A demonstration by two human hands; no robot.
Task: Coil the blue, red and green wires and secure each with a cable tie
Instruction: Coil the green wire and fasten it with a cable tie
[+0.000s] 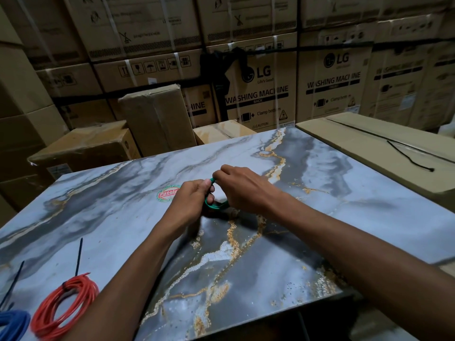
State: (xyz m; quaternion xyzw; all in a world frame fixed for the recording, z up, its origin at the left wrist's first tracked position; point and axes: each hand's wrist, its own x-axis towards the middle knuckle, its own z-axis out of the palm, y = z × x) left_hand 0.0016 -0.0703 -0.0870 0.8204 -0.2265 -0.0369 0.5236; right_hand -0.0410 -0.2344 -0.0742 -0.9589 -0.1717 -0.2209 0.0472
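Note:
Both my hands hold a small green wire coil (214,205) over the middle of the marble-patterned tabletop (344,217). My left hand (192,200) grips the coil's left side with curled fingers. My right hand (242,187) pinches the coil's top between thumb and fingers. A red wire coil (65,306) lies at the near left with a black cable tie (78,257) around it, tail sticking up. A blue wire coil (13,323) shows partly at the bottom left corner, with another black tie (13,284) beside it.
A round red and green sticker (168,193) sits on the table just left of my left hand. A cardboard box (369,143) with a black cord (410,156) on it adjoins the table's right side. Stacked cartons fill the background.

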